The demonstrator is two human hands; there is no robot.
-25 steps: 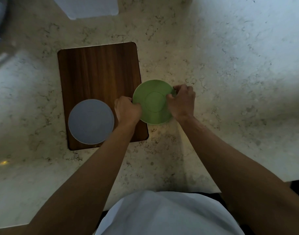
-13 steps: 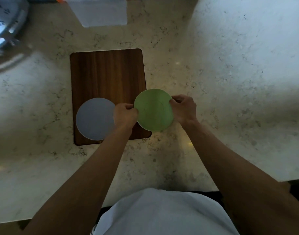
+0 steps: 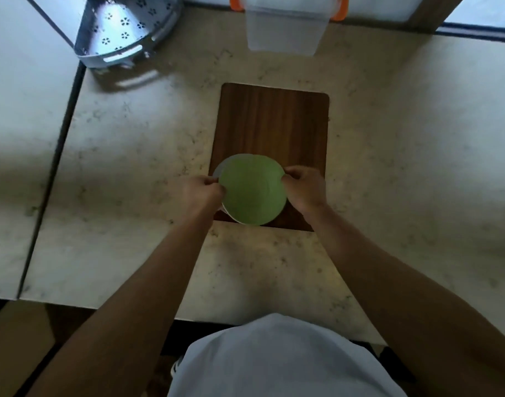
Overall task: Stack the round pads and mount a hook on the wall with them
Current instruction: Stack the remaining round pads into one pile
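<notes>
A round green pad point(image 3: 252, 189) lies over the grey round pad point(image 3: 217, 171), of which only a thin sliver shows at the upper left and lower left. Both sit on the near left corner of a dark wooden board point(image 3: 271, 124). My left hand point(image 3: 203, 193) pinches the green pad's left edge. My right hand point(image 3: 304, 186) pinches its right edge. No hook is in view.
A perforated metal rack point(image 3: 125, 30) stands at the back left of the marble counter point(image 3: 125, 181). A translucent box with orange clips point(image 3: 285, 27) sits at the back centre. The counter's front edge runs just before my body.
Both hands carried the green pad leftward, from beside the grey pad to on top of it. The camera view tilted up, showing the rack and the box.
</notes>
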